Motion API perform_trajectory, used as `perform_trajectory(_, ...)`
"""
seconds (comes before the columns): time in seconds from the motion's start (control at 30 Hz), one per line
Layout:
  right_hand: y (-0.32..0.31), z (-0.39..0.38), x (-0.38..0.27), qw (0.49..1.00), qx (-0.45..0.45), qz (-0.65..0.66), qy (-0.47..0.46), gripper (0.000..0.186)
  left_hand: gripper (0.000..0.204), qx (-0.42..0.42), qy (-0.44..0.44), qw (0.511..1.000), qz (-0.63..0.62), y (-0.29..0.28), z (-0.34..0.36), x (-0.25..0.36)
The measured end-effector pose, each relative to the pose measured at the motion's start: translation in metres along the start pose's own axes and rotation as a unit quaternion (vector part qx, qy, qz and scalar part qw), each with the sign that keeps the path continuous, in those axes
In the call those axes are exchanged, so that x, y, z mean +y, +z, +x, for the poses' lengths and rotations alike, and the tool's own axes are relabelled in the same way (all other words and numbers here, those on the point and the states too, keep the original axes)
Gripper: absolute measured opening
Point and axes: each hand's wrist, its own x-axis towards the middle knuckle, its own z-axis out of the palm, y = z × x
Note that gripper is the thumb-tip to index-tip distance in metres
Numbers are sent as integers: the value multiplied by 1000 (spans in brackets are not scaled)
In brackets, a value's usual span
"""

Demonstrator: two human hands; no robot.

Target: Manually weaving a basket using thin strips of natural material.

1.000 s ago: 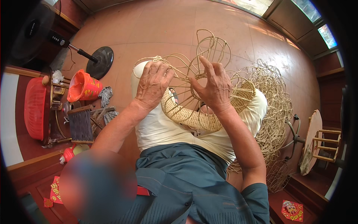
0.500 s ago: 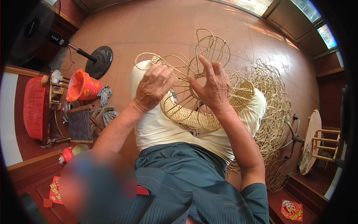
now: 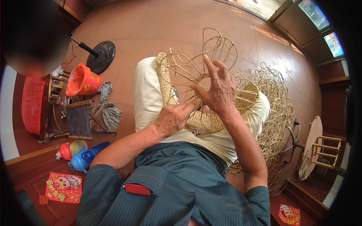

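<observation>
A tan woven rope piece [image 3: 205,120] lies across my lap. Its thick braided band curves between my knees, and loose cords [image 3: 222,47] loop out from its middle. Low on the left side of the piece, my left hand [image 3: 173,119] pinches a cord, its fingertips close together among the strands. My right hand [image 3: 218,90] rests over the middle of the piece, index finger stretched forward and thumb apart, touching the cords. The undersides of its other fingers are hidden.
A big tangled heap of cord [image 3: 273,113] lies beside my right knee. To the left are a red bucket [image 3: 85,81], a fan base [image 3: 101,57], a small folding stool [image 3: 79,120] and a blue bottle [image 3: 86,156]. A wooden rack [image 3: 326,150] stands at the right.
My left hand has come down and toward the middle, off the band's left end, which now shows. My right hand has stayed nearly in place.
</observation>
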Motion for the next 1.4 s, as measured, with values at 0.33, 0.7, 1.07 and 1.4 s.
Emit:
perform_trajectory(0.33, 4, -1, 0, 1000, -13, -3, 9, 105, 21, -69, -117, 990, 44, -73, -85, -6)
perform_trajectory(0.7, 11, -4, -9, 999, -8, 11, 36, 101, 76, 246, -574, 713, -319, -130, -159, -71)
perform_trajectory(1.07, 11, -8, -1, 998, 37, 24, 33, 103, 12, 231, -636, 722, -143, -234, -461, -265)
perform_trajectory(1.4, 13, -6, -4, 999, 40, 16, 34, 102, 19, 507, -699, 487, -129, -322, -466, -259)
